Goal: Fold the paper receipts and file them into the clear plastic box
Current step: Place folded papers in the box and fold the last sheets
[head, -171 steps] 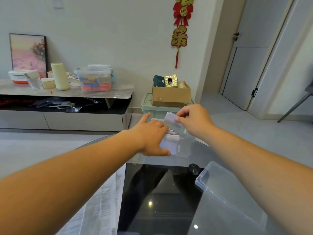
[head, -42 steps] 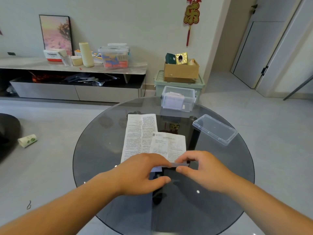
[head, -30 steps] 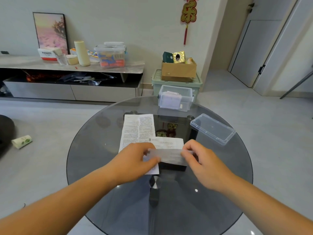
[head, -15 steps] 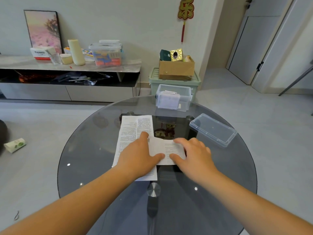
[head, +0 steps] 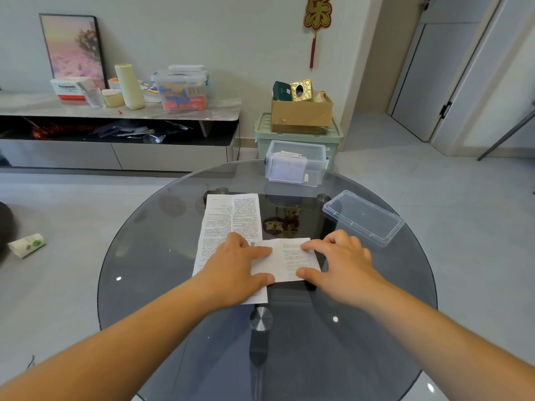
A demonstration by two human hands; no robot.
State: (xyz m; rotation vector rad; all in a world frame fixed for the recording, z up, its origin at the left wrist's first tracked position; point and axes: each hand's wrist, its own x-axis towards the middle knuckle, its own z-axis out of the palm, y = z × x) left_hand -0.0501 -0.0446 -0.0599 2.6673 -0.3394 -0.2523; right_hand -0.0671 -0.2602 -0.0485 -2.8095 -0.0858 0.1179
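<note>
A small folded white receipt (head: 285, 260) lies flat on the round glass table (head: 150, 256). My left hand (head: 234, 269) presses on its left half, and my right hand (head: 341, 264) presses its right edge with fingers spread. Under the left hand lies a long printed receipt (head: 231, 218), unfolded, reaching toward the far side. The clear plastic box (head: 295, 163) stands at the table's far edge and holds several folded papers.
The box's clear lid (head: 363, 217) lies on the table right of the receipts. Beyond the table stand a green bin with a cardboard box (head: 301, 114) and a low cabinet (head: 115, 131) with clutter. A paper roll (head: 27, 245) lies on the floor at left.
The near edge of the small receipt was lifted and folded over away from me. Both hands then came down on it, and now they press apart along the fold.
</note>
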